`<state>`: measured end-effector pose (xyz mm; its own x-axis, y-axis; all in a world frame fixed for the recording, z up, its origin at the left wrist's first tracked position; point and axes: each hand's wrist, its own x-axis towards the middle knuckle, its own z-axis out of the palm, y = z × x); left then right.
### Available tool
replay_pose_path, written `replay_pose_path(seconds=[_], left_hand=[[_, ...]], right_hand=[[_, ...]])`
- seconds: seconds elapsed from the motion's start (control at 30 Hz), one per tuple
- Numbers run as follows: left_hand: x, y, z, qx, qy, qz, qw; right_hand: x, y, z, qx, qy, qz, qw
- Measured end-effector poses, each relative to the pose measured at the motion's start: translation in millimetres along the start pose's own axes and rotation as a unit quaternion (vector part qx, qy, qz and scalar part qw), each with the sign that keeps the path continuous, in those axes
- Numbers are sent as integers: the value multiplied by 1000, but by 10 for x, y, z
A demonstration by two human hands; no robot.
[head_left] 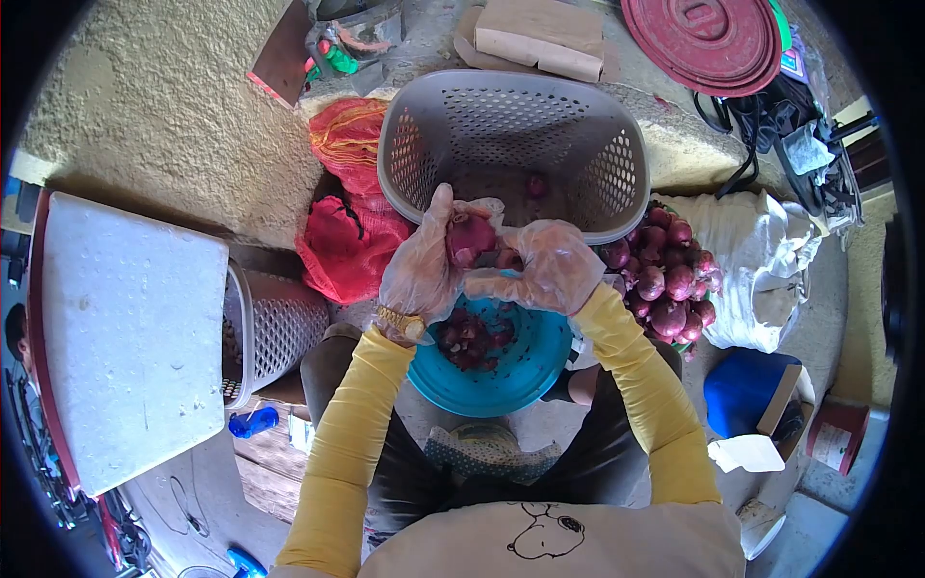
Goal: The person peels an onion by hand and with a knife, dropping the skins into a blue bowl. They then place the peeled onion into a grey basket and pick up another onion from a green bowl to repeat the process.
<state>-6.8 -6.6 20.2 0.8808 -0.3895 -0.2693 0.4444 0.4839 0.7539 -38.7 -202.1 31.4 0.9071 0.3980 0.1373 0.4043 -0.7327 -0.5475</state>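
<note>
Onion in hand: the onion (470,239) is deep purple-red, rounded and plump, with a soft sheen on its upper face; the gloved fingers and thumb cover part of its sides, so its full outline is hidden.
Where it is: held up in front of the person, above the blue basin (491,397) and near the front rim of the grey basket (631,169).
Left hand: the left hand (421,272), in a clear plastic glove, is closed around the onion, its thumb pointing up along one side; a gold-coloured watch (405,324) sits at the wrist.
Right hand: the right hand (551,267), gloved likewise, is curled with its fingertips at the onion's side; a small dark brown patch shows there, and I cannot tell whether it is a tool, peel or part of an onion.
Basin contents: dark red peels (472,339) lie heaped inside, with small scraps scattered over the bottom.
Basket contents: a single small purple onion (538,185) shows on the bottom.
Onion pile: many purple-red onions (665,279), glossy and mostly round, some with paler streaks, are heaped to the right of the basket, beside a white sack (776,241).
Left of the basket: a red mesh bag (352,246) lies crumpled.
</note>
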Motion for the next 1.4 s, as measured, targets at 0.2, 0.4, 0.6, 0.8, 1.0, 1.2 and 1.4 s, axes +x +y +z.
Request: replay_pose_path(seconds=[0.2,0.4,0.6,0.8,1.0,1.2,1.4], left_hand=[[5,10,-16,-92,-50,-65,992],[-12,14,12,-105,-59,-75,990],[-10,12,5,-86,-51,-70,993],[-25,14,-28,-45,-79,-55,994],[143,-285,-243,184,2,81,980],[-26,16,-5,-58,-5,-48,997],[23,-11,-153,-101,6,-37,994]], right_hand=[[0,42,-3,-38,81,16,996],[-13,40,12,-59,100,-5,993],[-17,74,43,-14,93,0,996],[-14,43,34,-33,81,0,996],[-3,10,31,-42,79,-12,996],[-23,67,102,-57,118,-58,990],[-53,7,33,-93,-71,-117,986]])
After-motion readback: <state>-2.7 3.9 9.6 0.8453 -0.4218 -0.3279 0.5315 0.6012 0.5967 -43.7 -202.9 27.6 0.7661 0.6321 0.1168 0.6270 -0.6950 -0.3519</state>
